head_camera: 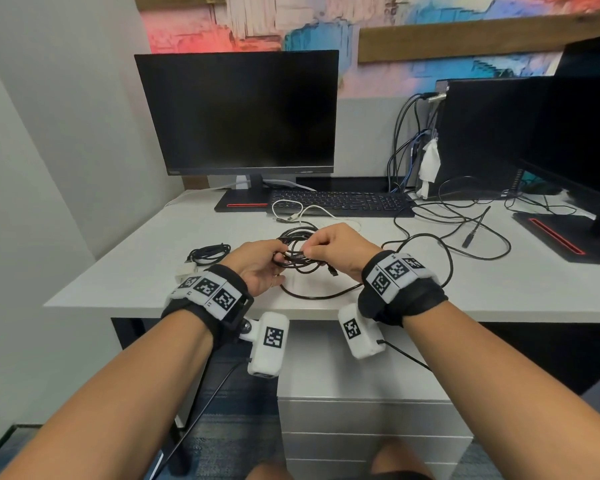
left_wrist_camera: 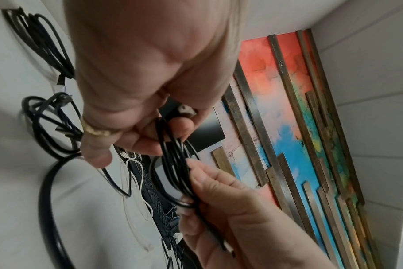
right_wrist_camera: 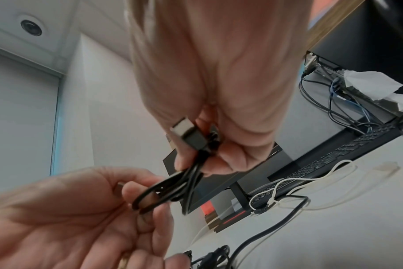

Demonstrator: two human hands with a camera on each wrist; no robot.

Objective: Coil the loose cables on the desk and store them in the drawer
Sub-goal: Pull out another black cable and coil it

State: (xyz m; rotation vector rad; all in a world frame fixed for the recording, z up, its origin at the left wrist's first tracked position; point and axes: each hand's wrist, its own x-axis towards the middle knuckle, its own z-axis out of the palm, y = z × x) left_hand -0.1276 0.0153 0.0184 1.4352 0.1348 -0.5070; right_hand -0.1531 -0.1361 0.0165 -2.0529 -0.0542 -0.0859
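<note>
Cable coil, black and several loops deep, sits right between the two hands, held just above the desk near its front edge, and both have a piece of it. Left hand has its fingers curled round the left side of the bundle; in the left wrist view the loops run through its fingertips. Right hand pinches the right side, thumb against fingers, and the right wrist view shows a plug end tucked into that same pinch. The loops lie roughly flat, long axis running left to right from hand to hand. One thicker black cable trails in a curve on the desk just below the hands; whether it belongs to this coil I cannot tell. A finished little bundle lies to the left, a white cable just beyond by the keyboard. Drawer unit waits below the desk edge, nearer the right hand, its drawers closed. Next, by my reckoning: tidy the last loop, then down to it.
</note>
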